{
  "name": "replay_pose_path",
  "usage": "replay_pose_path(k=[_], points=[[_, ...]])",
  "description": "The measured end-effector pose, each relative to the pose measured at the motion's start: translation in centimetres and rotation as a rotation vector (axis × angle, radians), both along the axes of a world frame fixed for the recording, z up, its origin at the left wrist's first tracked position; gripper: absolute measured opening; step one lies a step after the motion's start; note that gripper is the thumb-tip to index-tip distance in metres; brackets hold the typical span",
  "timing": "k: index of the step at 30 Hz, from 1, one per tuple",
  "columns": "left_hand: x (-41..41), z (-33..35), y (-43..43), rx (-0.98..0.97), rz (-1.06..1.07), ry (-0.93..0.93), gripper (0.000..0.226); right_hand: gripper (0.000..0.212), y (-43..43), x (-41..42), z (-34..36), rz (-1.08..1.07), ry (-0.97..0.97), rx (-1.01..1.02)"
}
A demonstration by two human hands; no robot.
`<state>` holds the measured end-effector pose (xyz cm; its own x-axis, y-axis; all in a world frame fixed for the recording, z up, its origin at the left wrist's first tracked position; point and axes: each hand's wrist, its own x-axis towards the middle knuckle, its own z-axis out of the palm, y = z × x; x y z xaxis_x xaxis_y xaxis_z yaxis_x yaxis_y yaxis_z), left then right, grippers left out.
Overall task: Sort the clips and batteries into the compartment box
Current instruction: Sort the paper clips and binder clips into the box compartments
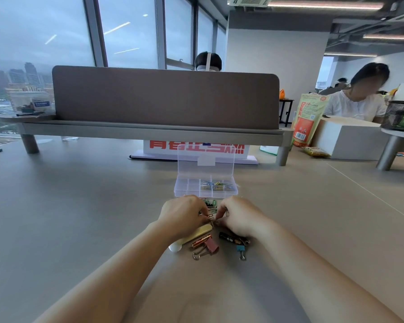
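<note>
Centre frame, the left hand (184, 213) has its grip pinched on a paper clip (210, 216); the right hand (238, 215) curls beside it — its grip hidden, cannot tell. Just above stands the open box (205, 194); batteries (228, 238) lie below, one partly under the right wrist.

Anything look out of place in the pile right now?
A pale yellow oblong item with a white end lies by the left hand; it looks like neither clip nor battery. Nothing else stands out.
</note>
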<state>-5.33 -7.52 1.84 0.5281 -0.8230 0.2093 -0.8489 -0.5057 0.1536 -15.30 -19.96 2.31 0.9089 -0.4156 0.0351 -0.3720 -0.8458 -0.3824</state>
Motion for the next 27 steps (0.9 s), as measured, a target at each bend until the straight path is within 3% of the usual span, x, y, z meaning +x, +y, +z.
replay_pose_path(k=[2,10,12,15,18,21,24,27], points=[[-0.1,0.3,-0.2,0.045,0.011,0.013,0.020,0.007,0.3,0.2,0.1,-0.004,0.032,-0.062],[-0.5,0.4,-0.6,0.007,0.077,0.039,0.016,0.011,0.6,0.1,-0.3,0.000,-0.006,-0.204],[-0.5,0.3,-0.5,-0.045,0.092,0.080,0.015,0.009,0.3,0.0,-0.4,-0.015,-0.053,-0.117],[-0.2,0.7,-0.1,-0.170,0.098,0.230,0.015,0.016,-0.1,0.1,-0.1,-0.103,-0.225,0.244],[0.3,1.5,0.3,-0.321,0.098,0.547,0.018,0.019,-0.9,-0.2,0.7,-0.288,-0.432,0.895],[0.4,2.3,1.2,-0.478,0.163,1.108,0.018,0.018,-1.6,-0.6,1.2,-0.350,-0.502,1.461],[0.9,2.6,1.9,-0.686,0.149,1.648,0.018,0.018,-1.8,-1.0,1.3,-0.312,-0.483,1.532],[1.0,2.5,2.2,-0.732,0.111,1.774,0.019,0.018,-1.6,-1.1,1.1,-0.247,-0.430,1.358]])
